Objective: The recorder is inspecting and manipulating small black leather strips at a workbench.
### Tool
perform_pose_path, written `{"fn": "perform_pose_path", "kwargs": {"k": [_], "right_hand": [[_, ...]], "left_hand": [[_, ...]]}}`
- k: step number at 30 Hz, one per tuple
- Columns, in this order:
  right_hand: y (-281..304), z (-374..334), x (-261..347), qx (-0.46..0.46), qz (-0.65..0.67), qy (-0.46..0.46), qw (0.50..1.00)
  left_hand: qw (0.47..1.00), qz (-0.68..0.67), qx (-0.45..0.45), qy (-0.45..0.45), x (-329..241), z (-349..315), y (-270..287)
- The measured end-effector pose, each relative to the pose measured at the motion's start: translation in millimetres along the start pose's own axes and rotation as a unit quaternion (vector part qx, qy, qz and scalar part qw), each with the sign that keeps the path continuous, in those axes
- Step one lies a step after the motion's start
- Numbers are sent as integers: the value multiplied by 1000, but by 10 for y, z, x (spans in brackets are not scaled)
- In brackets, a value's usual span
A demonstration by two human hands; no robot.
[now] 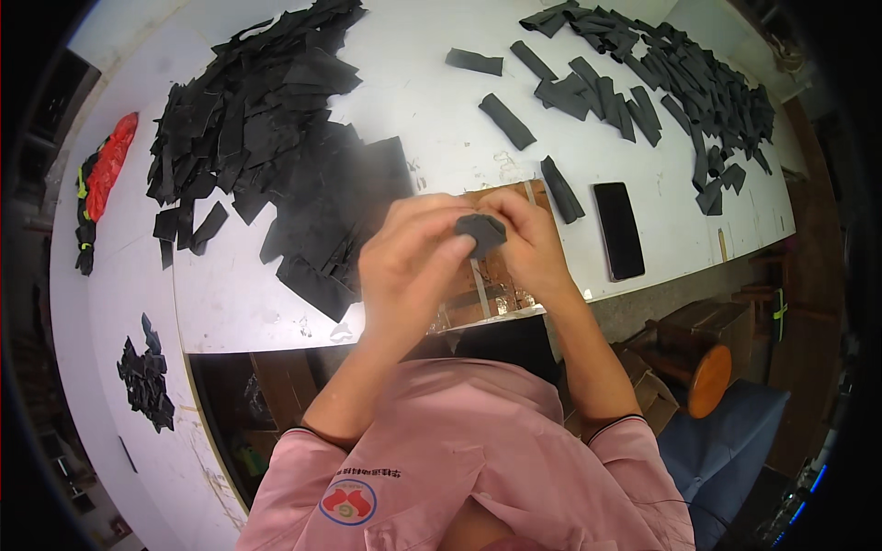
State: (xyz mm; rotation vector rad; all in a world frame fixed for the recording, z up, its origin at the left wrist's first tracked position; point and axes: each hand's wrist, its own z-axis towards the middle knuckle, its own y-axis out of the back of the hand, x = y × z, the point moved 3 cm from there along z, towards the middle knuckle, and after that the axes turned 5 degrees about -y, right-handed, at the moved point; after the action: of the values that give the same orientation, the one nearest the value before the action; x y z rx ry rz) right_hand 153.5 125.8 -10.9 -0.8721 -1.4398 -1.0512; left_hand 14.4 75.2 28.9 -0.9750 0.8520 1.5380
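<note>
Between my two hands is a small rolled piece of black sheet [481,233], held up over the table's front edge. My left hand [411,253] pinches it with thumb and fingers from the left. From the right, the fingers of my right hand [525,237] close on its other side. Below the hands lies a brown board [496,275] with pale strips across it. Left of my left hand, flat black sheets [322,197] are heaped in a loose pile. A single black roll [562,190] rests just right of my right hand.
Many black rolls [680,78] are heaped at the far right of the white table [413,92]. A dark phone [619,230] lies near the right front edge. Black scraps [147,376] and a red plastic bag [114,165] are on the left surface. A wooden stool [710,381] stands lower right.
</note>
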Motion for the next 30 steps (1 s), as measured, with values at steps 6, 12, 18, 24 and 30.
{"fn": "perform_pose_path", "kwargs": {"k": [6,12,18,24,30], "right_hand": [[-55,-132,625,-24,-325,273,905],[-50,-127,350,-15,-358,259,897],[-8,-135,486,-19,-279,299,912],[-52,-95,252,-38,-188,229,954],[-126,-117,-47,-17,-209,192,959]], "left_hand": [[926,-368,-79,40,-30,-47,33],[956,-281,-15,85,177,-98,-29],[971,-205,119,35,-189,280,-132],[975,-77,176,115,-106,280,-200],[983,-51,150,89,61,187,-177]]}}
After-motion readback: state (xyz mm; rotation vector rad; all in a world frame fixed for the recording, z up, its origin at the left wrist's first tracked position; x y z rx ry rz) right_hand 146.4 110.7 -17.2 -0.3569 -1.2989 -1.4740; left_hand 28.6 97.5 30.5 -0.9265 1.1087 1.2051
